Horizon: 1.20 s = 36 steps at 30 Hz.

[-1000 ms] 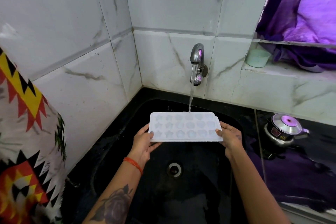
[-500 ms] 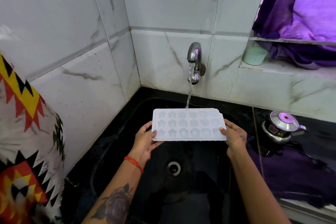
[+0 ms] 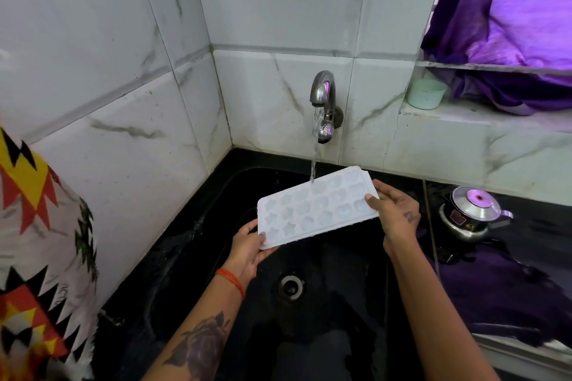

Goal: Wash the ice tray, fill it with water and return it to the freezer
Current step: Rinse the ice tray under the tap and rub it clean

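Single head-worn wide-angle view, looking forward and down into the black sink from close above. Faces the tiled corner wall with the tap near centre. Forearms enter from the bottom edge; the edges bow. No second view to overlap.
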### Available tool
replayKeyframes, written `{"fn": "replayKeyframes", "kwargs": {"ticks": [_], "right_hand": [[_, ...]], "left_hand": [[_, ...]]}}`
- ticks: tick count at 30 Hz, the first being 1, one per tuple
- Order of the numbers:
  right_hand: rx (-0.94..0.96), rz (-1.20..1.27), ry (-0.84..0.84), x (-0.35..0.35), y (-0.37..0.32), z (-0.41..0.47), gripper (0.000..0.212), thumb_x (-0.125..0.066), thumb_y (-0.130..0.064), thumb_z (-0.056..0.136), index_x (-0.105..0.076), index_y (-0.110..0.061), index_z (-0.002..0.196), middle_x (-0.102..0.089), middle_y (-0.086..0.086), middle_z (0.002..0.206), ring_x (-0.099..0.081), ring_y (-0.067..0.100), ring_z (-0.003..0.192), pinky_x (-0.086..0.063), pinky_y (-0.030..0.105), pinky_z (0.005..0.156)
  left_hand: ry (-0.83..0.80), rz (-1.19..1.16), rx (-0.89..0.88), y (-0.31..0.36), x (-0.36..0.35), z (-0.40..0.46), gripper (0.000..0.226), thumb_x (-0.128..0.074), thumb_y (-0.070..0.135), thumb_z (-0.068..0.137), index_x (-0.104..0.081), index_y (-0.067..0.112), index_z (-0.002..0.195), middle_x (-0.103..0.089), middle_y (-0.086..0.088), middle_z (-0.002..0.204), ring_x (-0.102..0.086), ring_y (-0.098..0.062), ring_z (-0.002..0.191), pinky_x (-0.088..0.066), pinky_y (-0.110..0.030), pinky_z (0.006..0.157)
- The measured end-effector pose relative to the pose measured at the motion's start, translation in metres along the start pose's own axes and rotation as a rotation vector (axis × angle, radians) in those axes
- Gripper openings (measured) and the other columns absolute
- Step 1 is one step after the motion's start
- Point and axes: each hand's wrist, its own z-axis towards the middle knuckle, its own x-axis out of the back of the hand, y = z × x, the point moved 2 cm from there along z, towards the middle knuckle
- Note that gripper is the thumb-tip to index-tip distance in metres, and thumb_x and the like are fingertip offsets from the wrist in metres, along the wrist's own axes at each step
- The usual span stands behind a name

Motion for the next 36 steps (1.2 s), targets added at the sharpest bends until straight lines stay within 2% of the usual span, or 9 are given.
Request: {"fn": "replayKeyframes", "kwargs": {"ticks": [6, 10, 16, 21, 28, 31, 36], "right_hand": [[-0.043, -0.069, 0.052, 0.008, 0.01, 0.016, 0.037, -0.07, 0.003, 0.076, -0.068, -0.007, 0.112, -0.071, 0.01, 0.105, -0.067, 0.025, 0.097, -0.052, 0.039, 0.094], [-0.103, -0.05, 0.103, 0.018, 0.021, 0.022, 0.035, -0.068, 0.003, 0.078, -0.067, -0.006, 0.113, -0.07, 0.012, 0.106, -0.067, 0.026, 0.097, -0.053, 0.041, 0.092], [-0.163, -0.022, 0.159, 0.033, 0.037, 0.028, 0.036, -0.066, 0.005, 0.079, -0.066, -0.004, 0.114, -0.069, 0.014, 0.109, -0.067, 0.026, 0.097, -0.053, 0.041, 0.092], [-0.194, 0.004, 0.169, 0.041, 0.044, 0.03, 0.038, -0.063, 0.006, 0.083, -0.061, 0.0, 0.12, -0.066, 0.016, 0.112, -0.065, 0.024, 0.088, -0.054, 0.027, 0.077], [-0.221, -0.019, 0.123, 0.034, 0.048, 0.024, 0.038, -0.062, 0.006, 0.084, -0.06, -0.001, 0.122, -0.066, 0.013, 0.11, -0.065, 0.025, 0.095, -0.052, 0.036, 0.09], [-0.222, -0.03, 0.072, 0.026, 0.052, 0.021, 0.038, -0.063, 0.005, 0.084, -0.062, -0.004, 0.121, -0.068, 0.014, 0.112, -0.066, 0.026, 0.099, -0.052, 0.04, 0.093], [-0.202, -0.04, 0.021, 0.011, 0.052, 0.012, 0.039, -0.065, 0.005, 0.082, -0.062, -0.004, 0.12, -0.068, 0.011, 0.11, -0.066, 0.025, 0.1, -0.052, 0.04, 0.093]], "left_hand": [[0.002, 0.104, -0.005, 0.0, -0.007, 0.005, 0.034, -0.04, -0.008, 0.096, -0.047, -0.004, 0.129, -0.057, -0.017, 0.118, -0.058, -0.027, 0.098, -0.051, -0.037, 0.083], [-0.003, 0.163, -0.036, 0.004, -0.013, 0.008, 0.032, -0.042, -0.005, 0.096, -0.052, -0.002, 0.126, -0.06, -0.014, 0.118, -0.06, -0.02, 0.092, -0.051, -0.034, 0.08], [-0.033, 0.21, -0.088, 0.011, -0.024, 0.006, 0.034, -0.045, -0.003, 0.095, -0.052, 0.003, 0.128, -0.061, -0.009, 0.108, -0.06, -0.02, 0.092, -0.053, -0.031, 0.075], [-0.047, 0.197, -0.109, 0.014, -0.03, 0.005, 0.038, -0.048, -0.002, 0.095, -0.05, 0.006, 0.132, -0.061, -0.008, 0.109, -0.061, -0.018, 0.089, -0.054, -0.029, 0.07], [0.002, 0.113, -0.113, 0.018, -0.025, 0.001, 0.035, -0.043, 0.001, 0.096, -0.051, 0.015, 0.128, -0.061, -0.007, 0.112, -0.059, -0.02, 0.097, -0.051, -0.029, 0.066], [0.043, 0.078, -0.116, 0.018, -0.018, 0.0, 0.031, -0.042, 0.004, 0.097, -0.051, 0.017, 0.123, -0.059, -0.006, 0.112, -0.057, -0.022, 0.099, -0.051, -0.032, 0.07], [0.101, 0.02, -0.125, 0.017, -0.006, 0.0, 0.022, -0.043, 0.013, 0.1, -0.047, 0.017, 0.121, -0.056, -0.007, 0.113, -0.056, -0.02, 0.094, -0.048, -0.039, 0.08]]}}
